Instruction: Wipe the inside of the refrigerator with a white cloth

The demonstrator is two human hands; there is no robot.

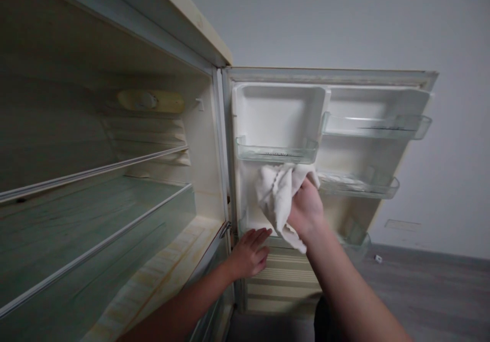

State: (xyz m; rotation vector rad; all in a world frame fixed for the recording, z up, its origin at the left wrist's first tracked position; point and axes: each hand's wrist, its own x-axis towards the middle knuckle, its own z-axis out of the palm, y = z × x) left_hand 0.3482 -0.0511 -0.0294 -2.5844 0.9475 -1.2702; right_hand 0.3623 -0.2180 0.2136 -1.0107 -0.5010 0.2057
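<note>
My right hand (307,205) is closed around a crumpled white cloth (279,191), which hangs down in front of the open refrigerator door (281,115). The cloth is just below a clear door bin (277,153) and covers part of the door's inner panel. Lower and to the left, my left hand (250,252) holds nothing, its fingers spread near the lower door bin. Whether its fingertips touch that bin cannot be made out.
The stained refrigerator interior fills the left side, with glass shelves (145,199) and a yellowed lamp cover (151,101). More clear bins (377,127) stick out on the door's right half. A small white object (378,259) lies on the grey floor (432,291) by the wall.
</note>
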